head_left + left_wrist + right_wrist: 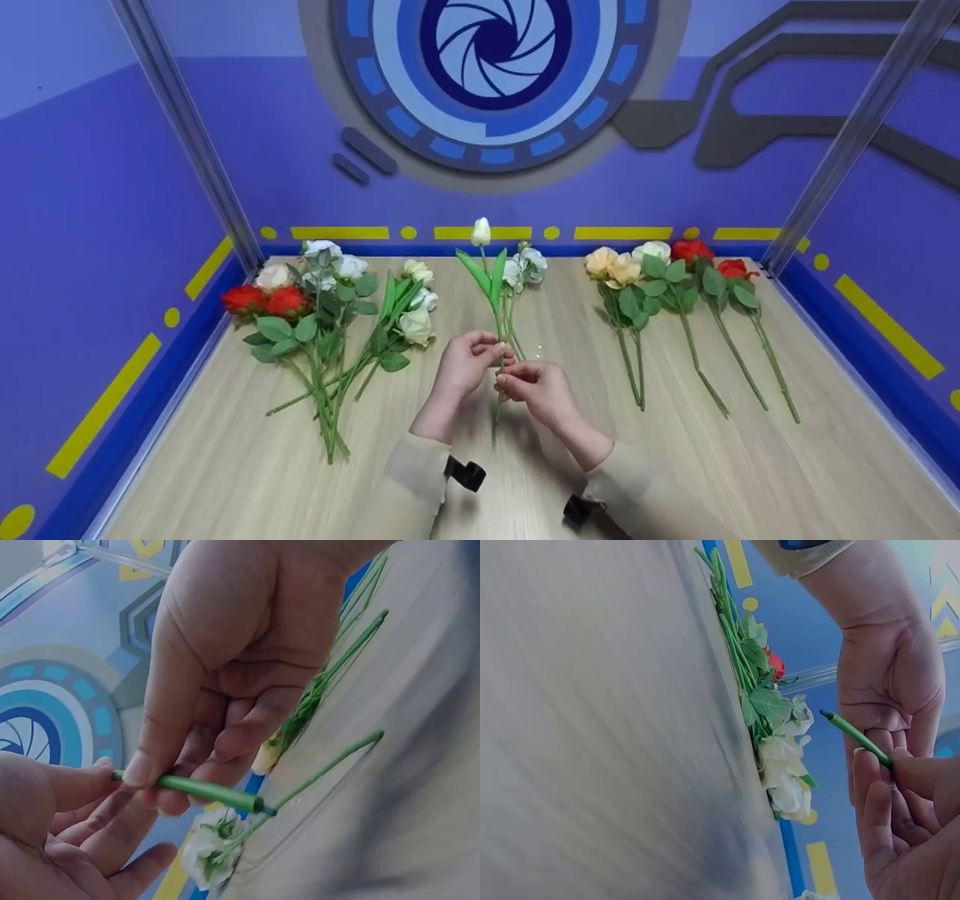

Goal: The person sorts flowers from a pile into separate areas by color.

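Observation:
A white tulip (481, 232) with long green leaves stands roughly upright between my hands in the head view. My left hand (466, 366) pinches its green stem between thumb and fingers. Just below, my right hand (541, 391) pinches the same stem with its thumb and fingertips. In the left wrist view the stem's cut end (255, 804) pokes out past the fingers, and the right wrist view also shows this stem (859, 737) between both hands. White blossoms (533, 265) on thin stems lie on the table behind the tulip, partly hidden by it and the hands.
On the left of the wooden table (225, 450) lies a bunch with red roses (287, 301), pale blossoms (322, 249) and, beside it, cream flowers (416, 327). Peach flowers (613, 265), a white rose (651, 251) and red roses (691, 251) lie at right. Blue walls enclose the table.

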`<state>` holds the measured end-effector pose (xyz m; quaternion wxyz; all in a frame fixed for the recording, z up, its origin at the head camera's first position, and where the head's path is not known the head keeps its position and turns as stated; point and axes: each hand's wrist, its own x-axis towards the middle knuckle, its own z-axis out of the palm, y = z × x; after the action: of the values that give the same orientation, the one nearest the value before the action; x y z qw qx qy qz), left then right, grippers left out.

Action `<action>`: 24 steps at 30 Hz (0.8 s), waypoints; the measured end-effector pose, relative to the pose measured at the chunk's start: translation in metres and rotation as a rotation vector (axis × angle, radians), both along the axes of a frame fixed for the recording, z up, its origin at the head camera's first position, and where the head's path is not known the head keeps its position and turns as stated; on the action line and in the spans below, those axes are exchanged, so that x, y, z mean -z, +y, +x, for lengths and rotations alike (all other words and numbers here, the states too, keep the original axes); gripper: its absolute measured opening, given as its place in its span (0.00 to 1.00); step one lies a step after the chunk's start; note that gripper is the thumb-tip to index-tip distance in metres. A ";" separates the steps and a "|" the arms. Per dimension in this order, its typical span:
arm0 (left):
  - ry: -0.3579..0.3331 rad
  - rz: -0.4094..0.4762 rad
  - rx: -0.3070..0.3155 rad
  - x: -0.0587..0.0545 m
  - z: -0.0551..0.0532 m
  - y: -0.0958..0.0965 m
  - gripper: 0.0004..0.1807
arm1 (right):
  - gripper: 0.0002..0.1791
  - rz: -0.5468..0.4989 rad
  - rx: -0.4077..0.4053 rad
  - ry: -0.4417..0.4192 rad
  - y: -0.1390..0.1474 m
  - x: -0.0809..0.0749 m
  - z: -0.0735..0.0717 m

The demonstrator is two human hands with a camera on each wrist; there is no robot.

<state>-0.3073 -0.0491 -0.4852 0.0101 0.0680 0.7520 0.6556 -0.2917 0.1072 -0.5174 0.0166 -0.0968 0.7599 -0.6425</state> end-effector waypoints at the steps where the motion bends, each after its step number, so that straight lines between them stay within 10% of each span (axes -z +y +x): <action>1: 0.003 -0.024 -0.006 0.000 -0.001 -0.003 0.14 | 0.09 0.003 0.002 0.001 -0.001 0.001 -0.002; 5: 0.018 -0.134 -0.121 -0.002 -0.008 -0.024 0.15 | 0.09 0.022 0.009 -0.004 -0.009 0.002 -0.010; 14: 0.000 -0.574 -0.597 0.012 -0.015 -0.094 0.13 | 0.07 0.102 0.029 -0.059 -0.026 0.016 -0.028; 24: -0.333 -0.815 -0.585 0.027 -0.014 -0.130 0.17 | 0.05 0.158 0.034 -0.158 -0.036 0.024 -0.046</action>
<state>-0.3210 -0.1793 -0.5117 -0.0283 -0.2592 0.9217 0.2872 -0.3378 0.0711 -0.5418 0.0728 -0.0313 0.8061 -0.5864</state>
